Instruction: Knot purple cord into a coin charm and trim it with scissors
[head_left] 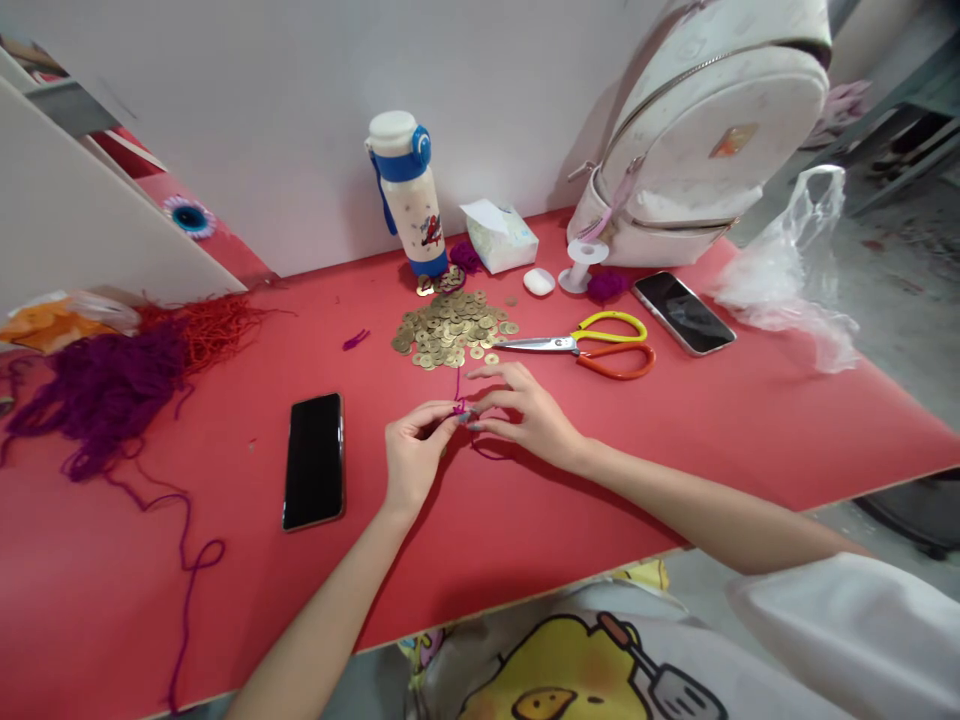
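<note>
My left hand (417, 447) is closed, with thumb and fingertips pinching a purple yarn (459, 407) that has small loops at the fingertips. Meeting it from the right, my right hand (529, 418) has its thumb and a finger at the same bit of yarn, while its index finger stretches out above. One strand runs up towards a pile of brass-coloured coins (454, 325) with holes; another strand (491, 457) curves below my right hand. Whatever lies between the fingertips is partly hidden. Scissors (577, 344) with yellow and orange handles lie just beyond my right hand.
A black phone (313, 462) lies left of my hands, and another phone (686, 313) at right. Behind the coins stand a bottle (409, 195) and a tissue pack (504, 240). Purple yarn (112, 385) heaps at far left. A white backpack (697, 150) and plastic bag (787, 265) occupy the right.
</note>
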